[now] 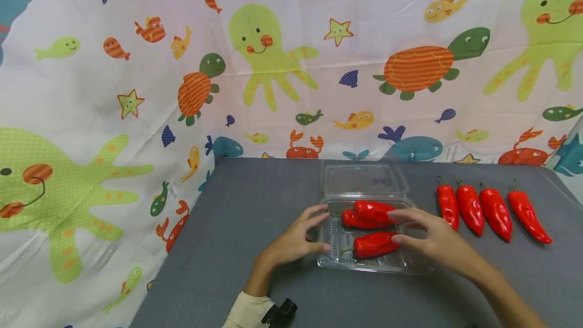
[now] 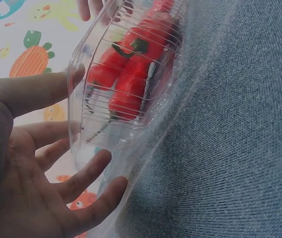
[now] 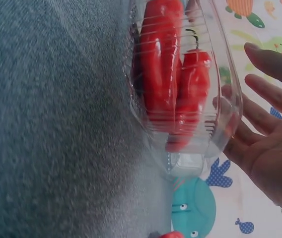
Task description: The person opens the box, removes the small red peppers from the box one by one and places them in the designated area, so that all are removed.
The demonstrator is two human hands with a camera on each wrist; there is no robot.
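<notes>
A clear plastic clamshell container (image 1: 332,239) sits on the table with its lid (image 1: 360,178) folded back behind it. Inside lie three red peppers, two together at the back (image 1: 374,210) and one at the front (image 1: 375,245), green stems towards the left. My left hand (image 1: 293,239) is at the container's left end, fingers spread, thumb by the front corner. At the opposite end my right hand (image 1: 434,239) reaches over the rim, its fingertips near the peppers' tips in the head view. The right wrist view has the fingers (image 3: 257,106) spread beside the clear end wall.
To the right of the container, several more red peppers (image 1: 495,214) lie in a row on the grey table (image 1: 255,186). Behind and to the left hangs a white curtain (image 1: 282,125) printed with sea animals, close to the table's back edge.
</notes>
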